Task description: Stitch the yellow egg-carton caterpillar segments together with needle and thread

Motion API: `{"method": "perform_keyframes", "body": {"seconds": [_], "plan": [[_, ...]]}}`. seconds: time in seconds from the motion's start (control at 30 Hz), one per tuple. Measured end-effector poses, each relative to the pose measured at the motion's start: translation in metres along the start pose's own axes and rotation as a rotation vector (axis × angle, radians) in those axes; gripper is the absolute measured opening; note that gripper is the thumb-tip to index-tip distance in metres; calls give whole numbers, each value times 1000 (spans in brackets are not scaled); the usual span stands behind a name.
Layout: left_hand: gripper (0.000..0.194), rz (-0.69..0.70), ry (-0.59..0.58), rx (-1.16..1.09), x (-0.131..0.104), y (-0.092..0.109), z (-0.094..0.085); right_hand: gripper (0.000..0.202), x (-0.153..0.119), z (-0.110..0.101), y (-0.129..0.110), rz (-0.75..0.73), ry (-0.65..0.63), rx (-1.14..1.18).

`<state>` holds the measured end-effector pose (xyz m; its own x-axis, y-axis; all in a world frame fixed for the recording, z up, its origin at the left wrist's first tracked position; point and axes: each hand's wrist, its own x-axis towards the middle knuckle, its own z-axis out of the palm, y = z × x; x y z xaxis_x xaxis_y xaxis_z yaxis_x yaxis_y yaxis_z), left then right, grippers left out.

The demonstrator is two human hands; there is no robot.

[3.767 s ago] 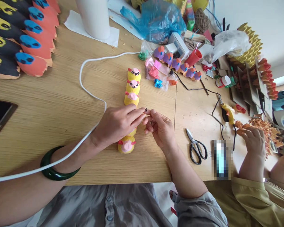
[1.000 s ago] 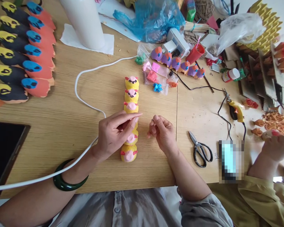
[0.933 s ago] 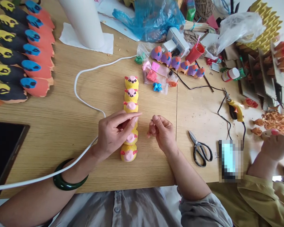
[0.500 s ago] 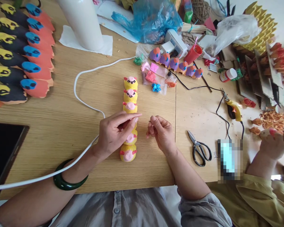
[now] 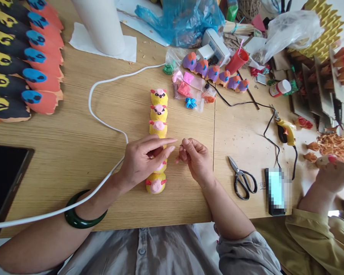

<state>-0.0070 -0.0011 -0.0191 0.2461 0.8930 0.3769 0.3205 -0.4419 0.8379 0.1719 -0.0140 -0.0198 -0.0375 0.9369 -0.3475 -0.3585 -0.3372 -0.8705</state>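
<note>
A row of yellow egg-carton cups (image 5: 158,113) with pink faces and red ears runs down the middle of the table; the two farthest carry black marks. My left hand (image 5: 145,158) hovers over the row and hides part of it, its thumb and index finger extended and slightly apart, with nothing visible between them. To its right, my right hand (image 5: 195,158) has its fingers curled, thumb and index pinched on a tiny dark piece too small to make out clearly.
A white cable (image 5: 109,128) crosses my left forearm. Scissors (image 5: 241,179), a phone (image 5: 276,193) and a yellow tool (image 5: 286,131) lie at right. Clay packets (image 5: 189,88) sit behind the row. A person's hand (image 5: 334,175) is at far right.
My left hand has moved slightly right, toward my right hand, and its thumb and index finger have parted. The view has shifted slightly.
</note>
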Motion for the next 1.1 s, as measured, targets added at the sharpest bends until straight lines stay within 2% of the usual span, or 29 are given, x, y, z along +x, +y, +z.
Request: {"method": "perform_keyframes", "body": {"seconds": [0.13,0.27,0.57,0.7,0.87,1.1], "plan": [[20,60,-12,54,-1,0,2,46,-3,0,5,-29,-14,-42],[9,84,-10,62,-2,-1,4,44,-5,0,7,-49,-53,-56],[5,112,37,102,-1,0,-1,37,-3,-1,3,-11,-126,12],[10,133,21,118,0,1,-2,33,-4,-1,2,-14,-110,18],[20,45,14,104,0,0,-3,38,-3,0,1,-12,-60,-5],[11,85,18,90,0,0,-1,39,-5,0,1,-16,-84,-36]]}}
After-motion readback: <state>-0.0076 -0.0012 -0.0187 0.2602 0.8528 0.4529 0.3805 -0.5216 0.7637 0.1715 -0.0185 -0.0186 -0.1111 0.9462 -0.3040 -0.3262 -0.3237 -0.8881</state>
